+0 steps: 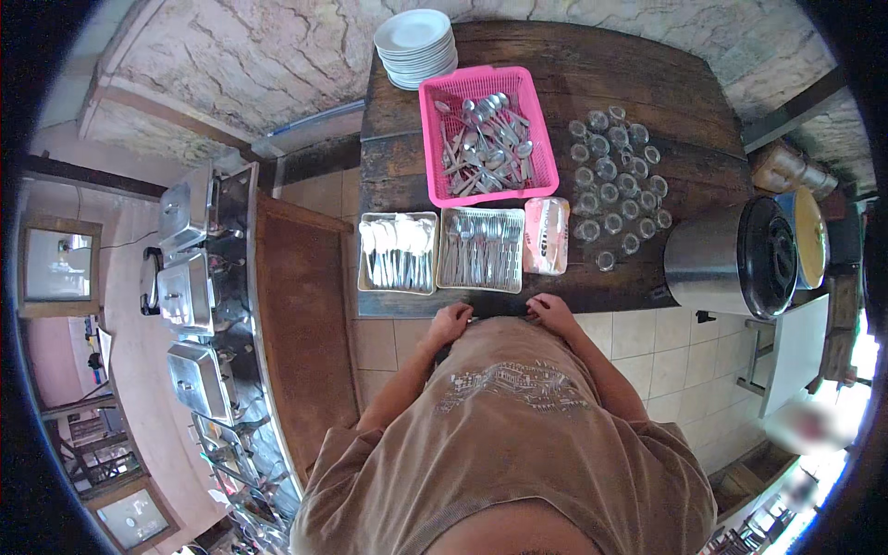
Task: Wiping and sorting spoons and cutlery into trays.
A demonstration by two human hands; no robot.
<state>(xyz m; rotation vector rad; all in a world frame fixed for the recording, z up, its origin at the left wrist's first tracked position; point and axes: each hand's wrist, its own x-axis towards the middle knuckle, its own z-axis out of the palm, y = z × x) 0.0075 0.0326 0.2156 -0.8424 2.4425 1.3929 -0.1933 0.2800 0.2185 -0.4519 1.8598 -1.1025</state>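
Observation:
My left hand (453, 323) and my right hand (552, 313) rest at the front edge of a dark wooden table (603, 295), just before my shirt. Their fingers are loosely curled; I see no object in them, but the inner sides are hidden. Beyond my left hand stand a cream plastic basket of spoons (398, 253) and, beside it, a matching basket of forks (480, 250). Past my right hand lies a wrapped pack of tissues (546, 237). Behind these, a pink plastic basket (549, 149) holds jumbled spoons and other cutlery.
A stack of white plates (415, 52) stands at the far left corner. Several glass jars or tumblers (613, 223) are grouped on the right, beside a large metal pot (702, 257) with a black lid. Chafing dishes (186, 295) line a counter at left.

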